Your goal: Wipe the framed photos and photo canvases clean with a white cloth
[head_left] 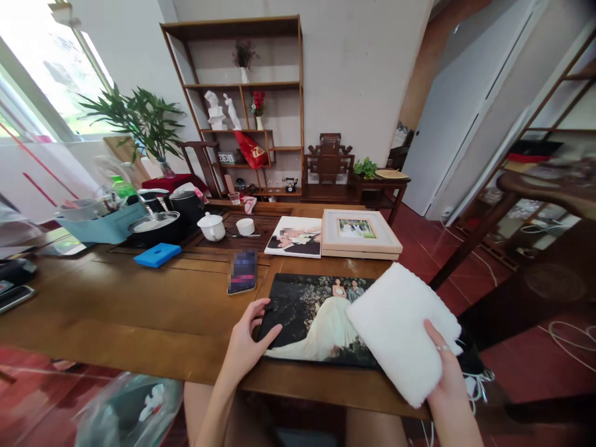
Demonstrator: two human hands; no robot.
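Note:
A large dark photo panel (307,313) showing a couple in wedding dress lies flat near the front edge of the wooden table (139,304). My left hand (246,344) rests on the panel's left edge, fingers spread and lying flat. My right hand (444,372) grips a folded white towel (400,329) by its lower right corner. The towel lies over the panel's right side.
A phone (243,271) lies just beyond the panel. Further back are a smaller photo print (295,236), a framed photo (359,233), a blue sponge (157,254), a tea set with white teapot (212,226), a pot (153,225) and a blue bin (100,225). A plastic bag (125,410) sits below left.

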